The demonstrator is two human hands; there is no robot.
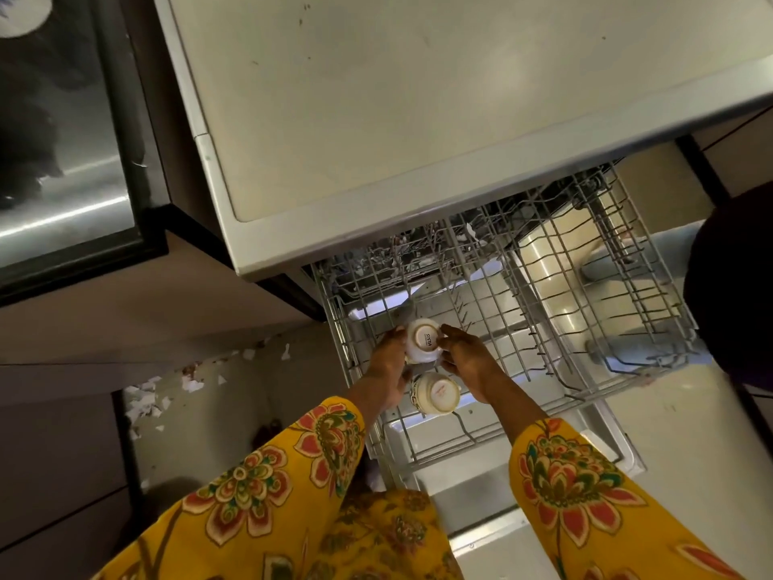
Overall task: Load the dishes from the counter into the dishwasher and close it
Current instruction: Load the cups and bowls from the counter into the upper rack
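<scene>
The dishwasher's upper wire rack point(543, 311) is pulled out below the counter. Two white cups sit upside down at its left side: a far cup point(423, 340) with a printed base, and a near patterned cup point(437, 393). My left hand point(387, 366) holds the far cup's left side with curled fingers. My right hand point(468, 360) touches the same cup's right side with its fingertips. Both cups rest among the rack's tines.
The pale counter top point(397, 102) overhangs the rack's back. The open dishwasher door point(523, 496) lies below the rack. A steel-fronted appliance point(62, 161) stands at the left. Paper scraps point(167, 395) litter the floor. A dark-clothed person point(732, 295) stands at the right edge.
</scene>
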